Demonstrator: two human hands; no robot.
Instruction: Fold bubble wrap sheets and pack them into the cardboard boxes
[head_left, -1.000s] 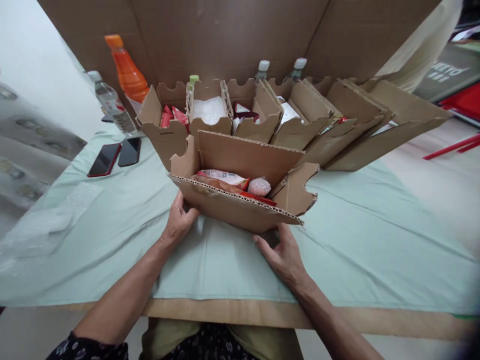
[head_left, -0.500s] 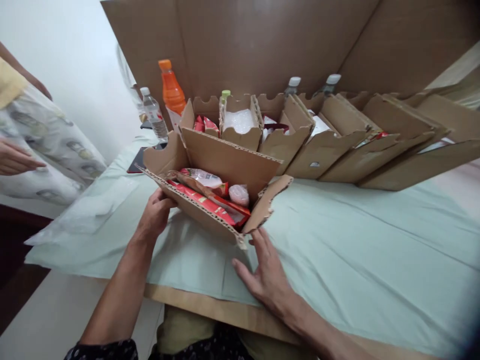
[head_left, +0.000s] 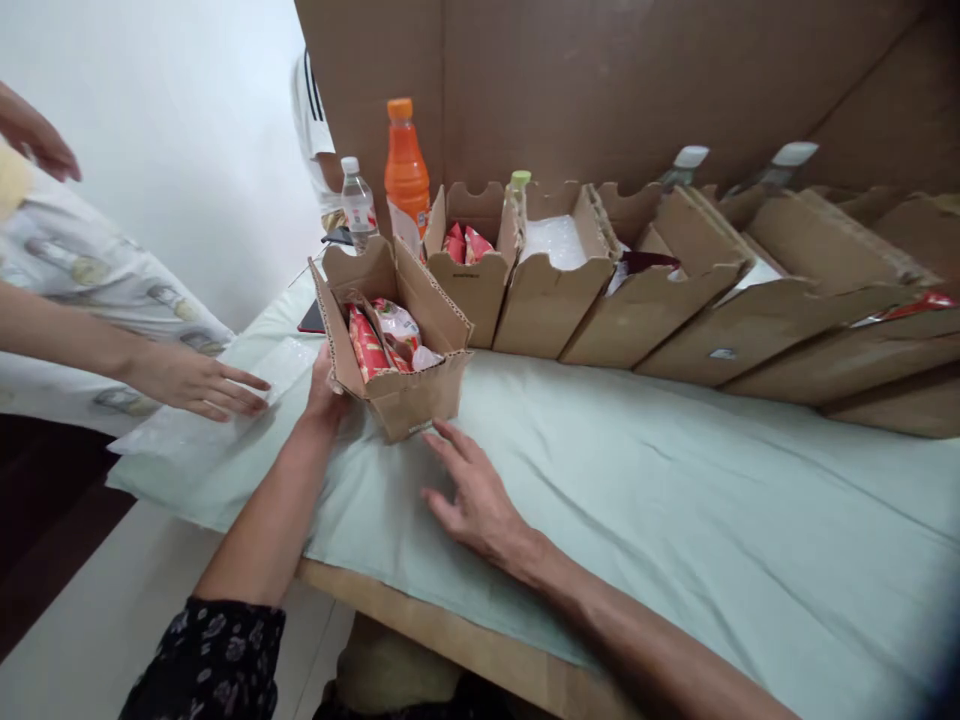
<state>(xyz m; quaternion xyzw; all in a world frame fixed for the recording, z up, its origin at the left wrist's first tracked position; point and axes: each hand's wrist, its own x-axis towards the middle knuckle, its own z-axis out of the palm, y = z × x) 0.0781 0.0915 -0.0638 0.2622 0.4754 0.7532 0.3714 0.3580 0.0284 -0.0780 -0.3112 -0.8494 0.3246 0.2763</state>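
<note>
An open-topped cardboard box [head_left: 420, 400] stands in front of me on the green cloth, one narrow end facing me. Inside lie a red packet [head_left: 366, 343], a white-and-red packet [head_left: 397, 322] and a small clear-wrapped item [head_left: 426, 357]. My left hand [head_left: 325, 390] grips the box's left side; its fingertips are partly hidden behind the cardboard. My right hand [head_left: 474, 490] is open with fingers spread, its fingertips at the lower front of the box. Whether they touch it I cannot tell.
Several similar boxes [head_left: 551, 305] form a row at the back, before a tall cardboard panel [head_left: 562, 90]. An orange bottle [head_left: 406, 175] and a clear bottle [head_left: 358, 200] stand back left. Another person's hand [head_left: 214, 385] is over clear plastic wrap [head_left: 289, 365] on the left.
The box has turned so its narrow end faces me. My right hand has followed its near end. The other person's hand has reached in over the plastic wrap. My view has shifted.
</note>
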